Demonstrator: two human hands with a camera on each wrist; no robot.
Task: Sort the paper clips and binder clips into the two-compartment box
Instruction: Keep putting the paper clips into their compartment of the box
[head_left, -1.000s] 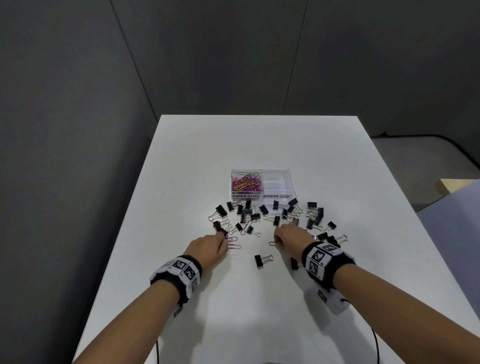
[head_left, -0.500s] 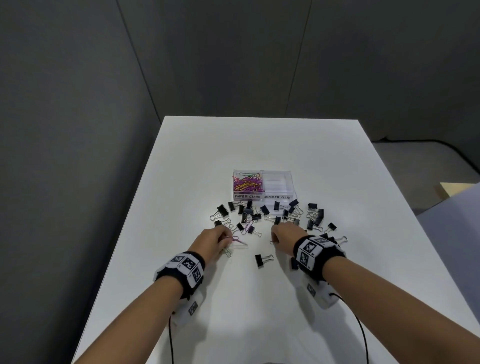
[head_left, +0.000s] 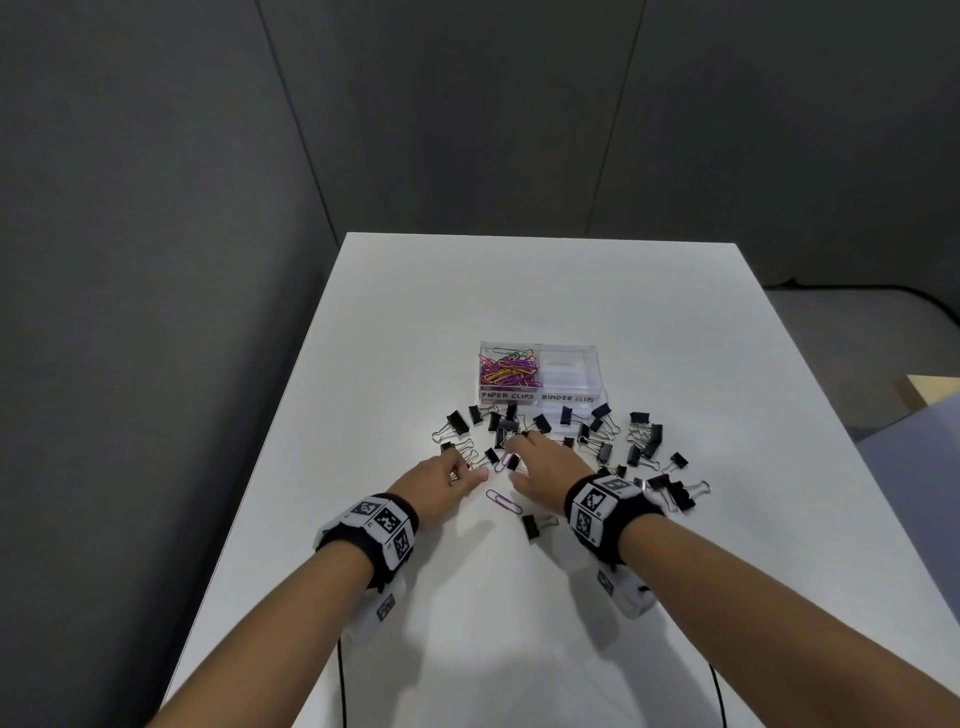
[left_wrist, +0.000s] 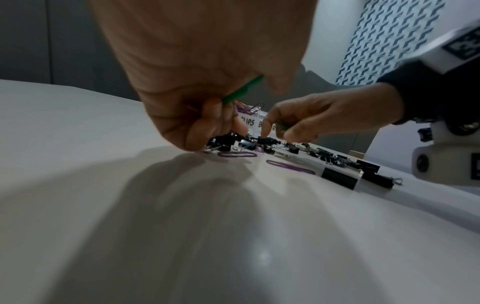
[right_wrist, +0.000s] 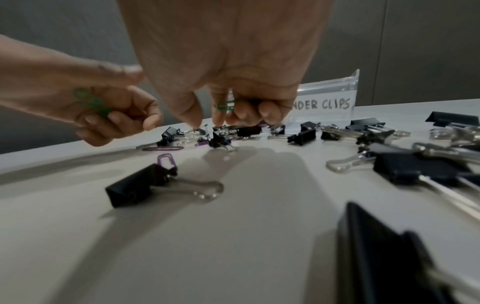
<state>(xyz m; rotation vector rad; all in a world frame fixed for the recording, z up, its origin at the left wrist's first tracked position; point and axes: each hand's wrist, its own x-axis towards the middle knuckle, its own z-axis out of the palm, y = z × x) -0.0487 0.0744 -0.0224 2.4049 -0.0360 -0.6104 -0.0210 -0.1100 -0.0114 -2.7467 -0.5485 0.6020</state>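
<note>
Down on the white table (head_left: 571, 291) our two hands work close together at the near edge of the scattered clips. Our left hand (head_left: 441, 475) has its fingers curled round a green paper clip (left_wrist: 242, 90), which shows in the left wrist view poking out between palm and fingertips and again in the right wrist view lying across the curled fingers. Our right hand (head_left: 545, 465) also holds a green paper clip (right_wrist: 225, 106) tucked against its bent fingers, while its fingertips reach down among the black binder clips (head_left: 644, 441). Two purple paper clips lie loose on the table: one (head_left: 503, 501) sits just in front of both hands toward us, the other (head_left: 505, 460) lies between the fingertips. A lone binder clip (head_left: 535, 524) rests near our right wrist, apart from the main scatter. Beyond the clips stands the clear two-compartment box (head_left: 540, 397); its left compartment, labelled PAPER CLIPS, holds a heap of coloured paper clips (head_left: 509, 369), and the right one, labelled BINDER CLIPS, shows no clips that we can make out. Both wrists wear bands with black-and-white markers (head_left: 384, 519).
</note>
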